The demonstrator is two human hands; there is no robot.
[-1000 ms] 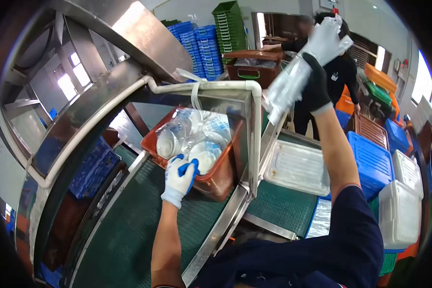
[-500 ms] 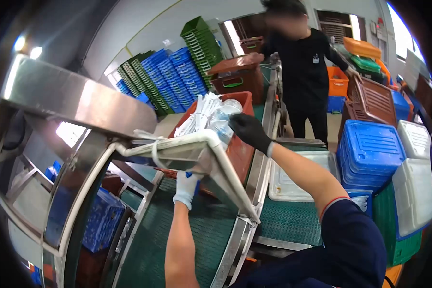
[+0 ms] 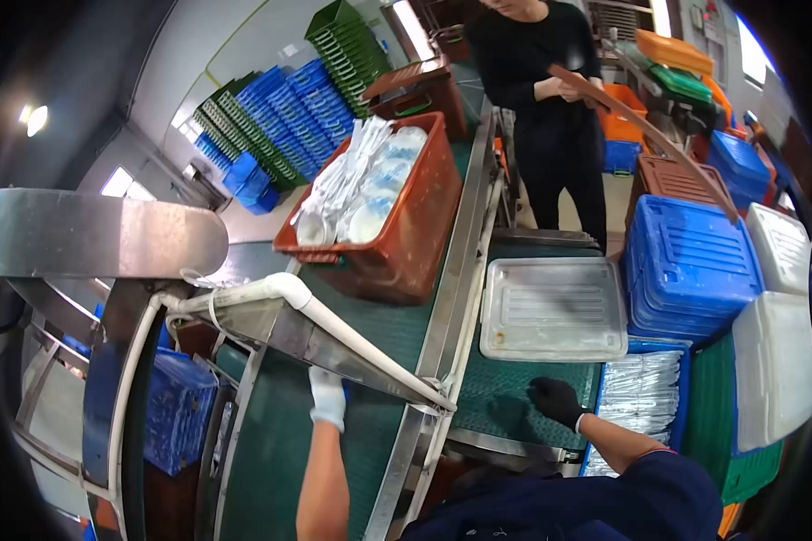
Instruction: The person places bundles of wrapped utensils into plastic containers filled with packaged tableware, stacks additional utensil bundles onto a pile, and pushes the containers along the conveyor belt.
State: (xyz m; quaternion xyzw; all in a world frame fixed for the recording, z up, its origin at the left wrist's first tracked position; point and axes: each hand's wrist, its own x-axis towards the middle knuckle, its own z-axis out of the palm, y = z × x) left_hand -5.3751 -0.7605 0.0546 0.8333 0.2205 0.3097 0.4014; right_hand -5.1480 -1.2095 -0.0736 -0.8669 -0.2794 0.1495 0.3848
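Note:
My left hand, in a white glove with a bit of blue at its side, is above the green conveyor belt. Its fingertips are hidden under the metal frame with white pipe edging. My right hand, in a black glove, is over a second green belt with nothing visible in it and its fingers loosely apart. Beyond the frame, a red-brown bin holds white wrapped strips and clear cups or bowls. A whitish lid lies flat beyond my right hand.
A blue crate of silvery packets is right of my right hand. Stacked blue lids and white lids stand farther right. Across the belt, a person in black holds a brown lid. Blue and green baskets line the wall.
My right hand has left the contents of the red-brown bin and moved down and right over the second belt. The bin stands farther from my left hand. The person has raised a brown lid.

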